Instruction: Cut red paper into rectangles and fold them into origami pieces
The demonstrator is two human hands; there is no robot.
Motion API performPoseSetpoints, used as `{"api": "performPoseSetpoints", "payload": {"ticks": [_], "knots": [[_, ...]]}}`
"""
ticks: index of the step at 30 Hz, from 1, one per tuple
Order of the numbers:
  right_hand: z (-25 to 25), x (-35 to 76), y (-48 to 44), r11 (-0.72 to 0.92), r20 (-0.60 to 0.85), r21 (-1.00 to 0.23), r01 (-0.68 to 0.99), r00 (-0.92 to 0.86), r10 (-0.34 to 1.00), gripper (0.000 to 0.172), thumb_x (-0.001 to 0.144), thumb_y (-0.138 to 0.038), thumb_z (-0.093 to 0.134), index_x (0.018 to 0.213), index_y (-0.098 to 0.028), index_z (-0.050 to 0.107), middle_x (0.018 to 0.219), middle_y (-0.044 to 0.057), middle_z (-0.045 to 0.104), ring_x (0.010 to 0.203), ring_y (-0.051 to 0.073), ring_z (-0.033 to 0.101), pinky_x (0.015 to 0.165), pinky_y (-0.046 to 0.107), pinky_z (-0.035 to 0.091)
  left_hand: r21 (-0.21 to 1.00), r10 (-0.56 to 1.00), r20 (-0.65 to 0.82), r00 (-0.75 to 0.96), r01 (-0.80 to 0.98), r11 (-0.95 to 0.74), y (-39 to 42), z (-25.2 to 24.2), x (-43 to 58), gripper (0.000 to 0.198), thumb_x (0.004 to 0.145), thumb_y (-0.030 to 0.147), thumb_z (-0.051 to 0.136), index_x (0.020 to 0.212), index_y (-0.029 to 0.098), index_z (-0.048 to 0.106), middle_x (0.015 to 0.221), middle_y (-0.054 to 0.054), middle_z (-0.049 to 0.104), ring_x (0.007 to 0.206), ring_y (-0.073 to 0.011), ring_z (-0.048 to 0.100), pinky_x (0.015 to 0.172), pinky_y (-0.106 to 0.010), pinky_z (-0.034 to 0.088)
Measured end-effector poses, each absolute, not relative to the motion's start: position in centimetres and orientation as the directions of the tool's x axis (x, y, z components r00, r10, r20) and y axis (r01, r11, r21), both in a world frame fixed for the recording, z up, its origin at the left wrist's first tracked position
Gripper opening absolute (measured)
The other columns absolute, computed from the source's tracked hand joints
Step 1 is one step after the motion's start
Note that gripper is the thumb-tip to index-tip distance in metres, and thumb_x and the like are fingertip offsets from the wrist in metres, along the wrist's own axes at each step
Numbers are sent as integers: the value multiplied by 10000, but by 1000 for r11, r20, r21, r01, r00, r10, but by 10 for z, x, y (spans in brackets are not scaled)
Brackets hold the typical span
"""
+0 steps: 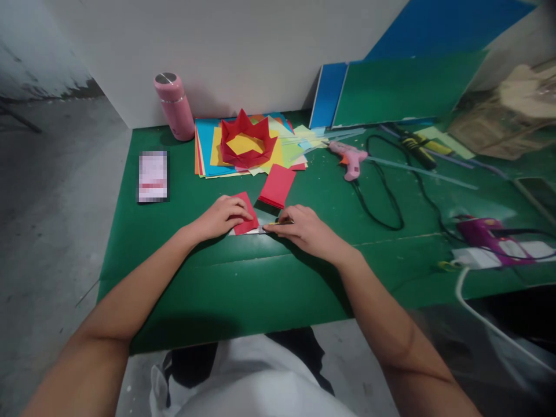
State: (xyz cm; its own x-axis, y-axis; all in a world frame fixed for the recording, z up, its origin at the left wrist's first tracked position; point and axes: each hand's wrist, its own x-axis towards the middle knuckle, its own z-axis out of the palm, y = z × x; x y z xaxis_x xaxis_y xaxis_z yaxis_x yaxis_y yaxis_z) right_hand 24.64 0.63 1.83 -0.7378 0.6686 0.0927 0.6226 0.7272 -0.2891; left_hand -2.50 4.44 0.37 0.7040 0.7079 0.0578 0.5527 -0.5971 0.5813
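Paper [249, 225], red, long axis pointing away, leaning left

Both arms bare afaict. L arm [147, 289] comes in from approx 8 o'clock, R arm [386, 315] from btwn 4 & 5, elbow creases showing on both. L hand [226, 215] sits nr the middle, abt 9 o'clock, palm down, fingers loosely spread & slightly bent, pointing btwn 2 & 3. R hand [306, 229] is over at abt 4 o'clock, index stretched out twd 9–10, other fingers tucked into a grip, tho they're partly hidden tbh. Wrists look p. straight. Hands are close 2gether but def not touching.
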Motion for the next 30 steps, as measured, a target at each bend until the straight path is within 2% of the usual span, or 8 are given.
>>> {"api": "performPoseSetpoints", "payload": {"ticks": [6,9,12,17,20,23,26,30], "knots": [[21,255,6,756,98,-360,546,-784,613,340,988,-287,427,1239,-354,646,971,81,587,910,200,517,773,341,356,587,731,43,681,575,-570,41,5,-26,251,932,188,486,1040,257,701,1148,-34,637,1110,-202,540,1004,-393,385],[25,265,7,720,90,-383,579,-753,652,312,968,-286,464,1185,-344,681,973,76,609,927,205,536,791,355,359,606,765,65,641,584,-540,39,5,-27,298,930,161,452,1114,245,672,1196,-52,600,1135,-205,527,1008,-391,406],[27,278,9,679,115,-346,648,-689,716,301,928,-250,490,1107,-325,719,990,71,636,940,218,558,819,388,355,616,774,90,627,576,-537,38,3,-29,363,929,126,394,1177,233,637,1255,-64,569,1177,-205,509,1026,-399,408],[25,289,13,624,203,-320,713,-592,780,283,883,-234,496,1009,-287,744,1003,54,674,958,228,591,858,426,353,555,769,135,625,595,-581,33,0,-26,418,932,97,321,1150,232,652,1240,-64,584,1152,-207,516,1023,-420,413],[24,284,13,617,250,-338,711,-564,787,246,910,-305,506,930,-278,749,1020,48,683,987,232,596,885,435,356,499,760,176,625,610,-616,29,-1,-23,297,945,268,465,1174,198,640,1232,-94,585,1156,-244,508,1031,-444,409],[24,274,13,605,321,-335,723,-517,794,263,931,-350,502,895,-263,747,1051,53,691,1010,240,596,897,439,367,473,757,211,618,613,-633,27,-2,-21,397,878,391,615,1211,174,613,1217,-116,606,1161,-273,513,1034,-462,405],[24,263,11,613,360,-321,722,-506,784,271,946,-358,489,971,-258,740,1147,58,683,1083,253,581,920,442,375,497,767,242,595,603,-624,28,-4,-20,346,892,336,608,1204,187,607,1194,-101,647,1127,-259,551,1023,-460,412],[20,250,9,643,328,-307,702,-557,764,285,962,-358,470,1055,-261,722,1295,58,627,1168,259,546,948,450,374,535,767,303,566,565,-628,29,-7,-20,242,907,268,586,1135,209,641,1126,-73,696,1038,-228,605,967,-439,446]]}}
